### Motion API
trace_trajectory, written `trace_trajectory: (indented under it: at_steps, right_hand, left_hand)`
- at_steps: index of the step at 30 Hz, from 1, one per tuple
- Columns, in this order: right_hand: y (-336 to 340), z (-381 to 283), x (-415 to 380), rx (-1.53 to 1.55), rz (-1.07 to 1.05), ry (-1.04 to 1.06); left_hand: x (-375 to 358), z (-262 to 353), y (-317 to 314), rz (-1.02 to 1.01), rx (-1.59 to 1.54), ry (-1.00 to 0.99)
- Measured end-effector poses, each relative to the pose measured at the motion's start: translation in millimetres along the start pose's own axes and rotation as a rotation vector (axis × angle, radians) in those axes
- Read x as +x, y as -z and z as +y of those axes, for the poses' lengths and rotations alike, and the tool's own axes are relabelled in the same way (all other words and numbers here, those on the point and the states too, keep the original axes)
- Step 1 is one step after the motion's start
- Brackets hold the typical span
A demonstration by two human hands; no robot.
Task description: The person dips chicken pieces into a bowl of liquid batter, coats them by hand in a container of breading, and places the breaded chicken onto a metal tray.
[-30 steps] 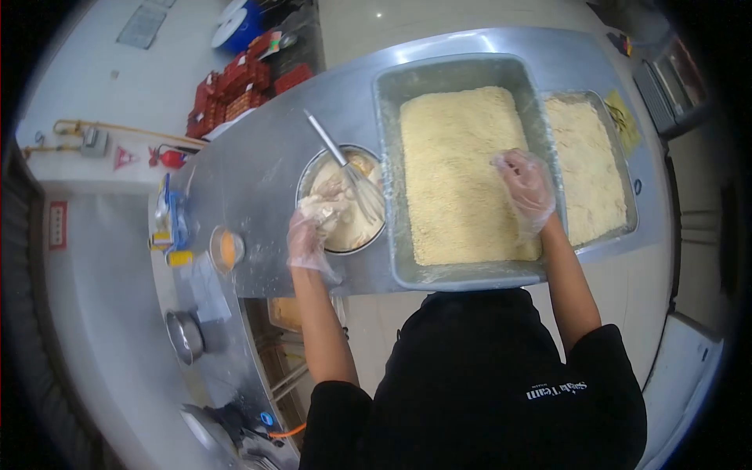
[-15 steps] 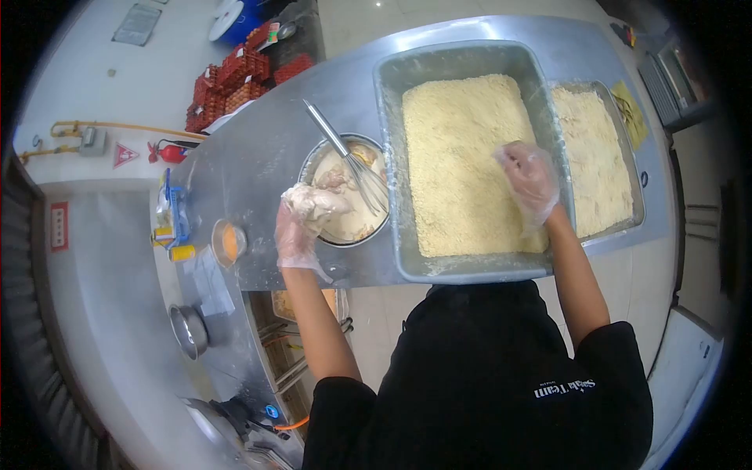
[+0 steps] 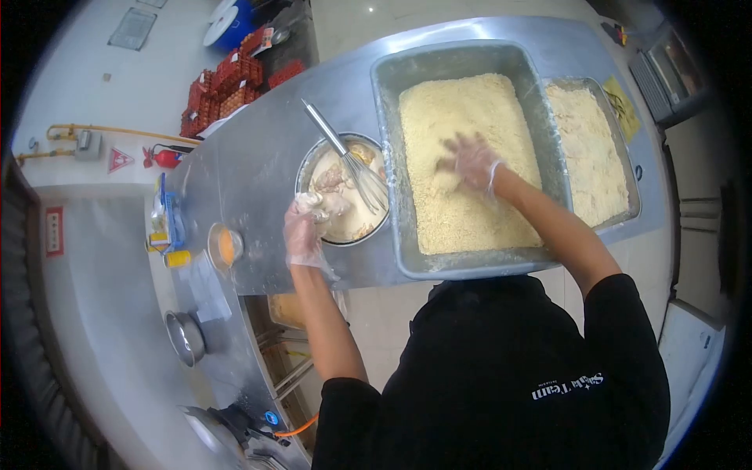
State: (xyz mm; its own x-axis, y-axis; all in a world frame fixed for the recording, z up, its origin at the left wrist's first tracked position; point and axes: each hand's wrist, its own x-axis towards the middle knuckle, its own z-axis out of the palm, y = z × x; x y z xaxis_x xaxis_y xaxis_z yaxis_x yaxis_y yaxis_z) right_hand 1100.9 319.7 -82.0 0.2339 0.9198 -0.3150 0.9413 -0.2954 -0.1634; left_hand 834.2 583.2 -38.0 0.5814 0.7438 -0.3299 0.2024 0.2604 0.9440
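Observation:
My left hand (image 3: 302, 236), in a clear plastic glove, is closed around a batter-coated piece of chicken (image 3: 334, 205) at the near-left rim of a round metal bowl (image 3: 300, 174). Pale batter (image 3: 345, 225) and more coated pieces fill that bowl, and a wire whisk (image 3: 335, 139) leans in it. My right hand (image 3: 473, 160), gloved as well, has its fingers spread over the yellowish breading flour (image 3: 458, 102) in a large grey tub (image 3: 392, 102). Motion blurs its fingertips, which reach down to the flour's surface.
Right of the tub lies a metal tray (image 3: 636, 205) of flour-coated pieces, with a yellow cloth (image 3: 623, 110) beyond it. A small bowl of orange powder (image 3: 226, 245), a blue basket (image 3: 174, 221) and an empty steel bowl (image 3: 186, 338) stand at left. Red egg trays (image 3: 235, 74) are stacked behind.
My right hand has moved left from the tub's right side to the middle of the flour, and its curled fingers have spread. My left hand has shifted slightly right, still holding the chicken.

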Motion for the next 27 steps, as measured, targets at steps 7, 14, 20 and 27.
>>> trace_trajectory:
  at_steps: [7, 14, 20, 27]
  right_hand:
    - [5.7, 27.4, -32.6, 0.214, 0.388, -0.320]
    - [8.4, 60.1, -59.3, 0.375, 0.760, -0.367]
    - [-9.7, 79.1, -56.9, 0.420, 0.988, -0.341]
    - [-16.0, 85.4, -62.2, 0.528, 0.986, -0.315]
  left_hand:
    - [-40.0, 57.4, -39.1, -0.055, 0.149, -0.194]
    - [-74.0, 100.6, -137.1, -0.205, 0.200, -0.357]
    - [-14.4, 25.9, -222.3, -0.548, 0.597, -0.395]
    - [23.9, -55.4, -265.2, -0.467, 0.746, -0.388]
